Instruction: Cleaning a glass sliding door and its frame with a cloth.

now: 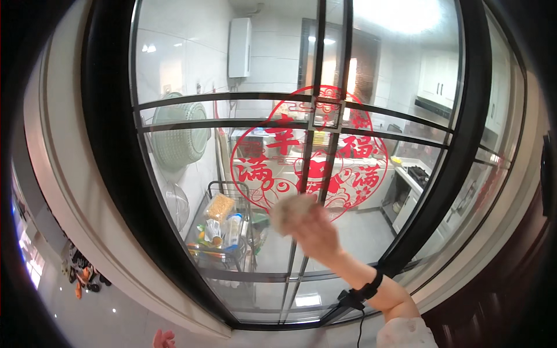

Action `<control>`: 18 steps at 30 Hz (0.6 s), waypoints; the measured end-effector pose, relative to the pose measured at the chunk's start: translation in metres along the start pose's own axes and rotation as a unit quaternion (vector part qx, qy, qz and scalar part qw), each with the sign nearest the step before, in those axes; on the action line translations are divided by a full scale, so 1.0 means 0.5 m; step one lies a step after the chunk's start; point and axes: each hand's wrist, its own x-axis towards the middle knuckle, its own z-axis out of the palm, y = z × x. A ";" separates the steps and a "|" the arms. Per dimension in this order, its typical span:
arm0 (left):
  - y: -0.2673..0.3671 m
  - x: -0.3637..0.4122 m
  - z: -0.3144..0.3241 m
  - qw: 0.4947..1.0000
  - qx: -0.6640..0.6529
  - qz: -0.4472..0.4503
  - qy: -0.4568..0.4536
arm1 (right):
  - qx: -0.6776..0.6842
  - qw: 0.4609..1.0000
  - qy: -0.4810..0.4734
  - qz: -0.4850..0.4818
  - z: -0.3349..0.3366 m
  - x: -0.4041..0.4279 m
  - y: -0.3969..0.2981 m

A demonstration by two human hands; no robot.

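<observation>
A black-framed glass door [270,256] stands before me, with a round red paper-cut style decal [278,139] bearing Chinese characters on its middle. My right hand [317,232] holds a crumpled beige cloth [293,213] against or close to the glass, over the decal's lower edge; both are slightly blurred. A black strap with a small device [357,296] and a cable sits round my right forearm. Only the fingers of my left hand [164,339] show at the bottom edge, low and left of the door, apart from the glass; nothing is seen in them.
Through the glass show a wire cart [248,256] with packaged food, a green plastic basin [180,135] on the left wall, a gas stove [417,174] and white cabinets [437,87]. Several shoes [85,274] lie on the floor at left. Dark wood panelling [491,300] stands at right.
</observation>
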 end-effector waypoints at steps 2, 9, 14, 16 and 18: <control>-0.033 -0.003 -0.014 1.000 0.009 0.004 0.003 | 0.028 0.989 0.063 0.134 -0.037 0.053 0.061; -0.008 0.048 0.048 0.995 -0.076 0.028 -0.052 | -0.006 0.999 -0.037 -0.020 -0.014 0.118 -0.027; -0.039 0.048 0.052 0.991 -0.079 0.056 -0.091 | -0.054 0.994 -0.062 0.075 0.038 -0.174 -0.019; -0.057 0.051 0.053 0.990 -0.101 0.035 -0.093 | 0.211 0.912 0.030 0.349 -0.042 -0.141 0.081; -0.064 0.061 0.056 0.988 -0.088 0.047 -0.116 | -0.007 0.933 0.095 0.346 -0.096 -0.090 0.172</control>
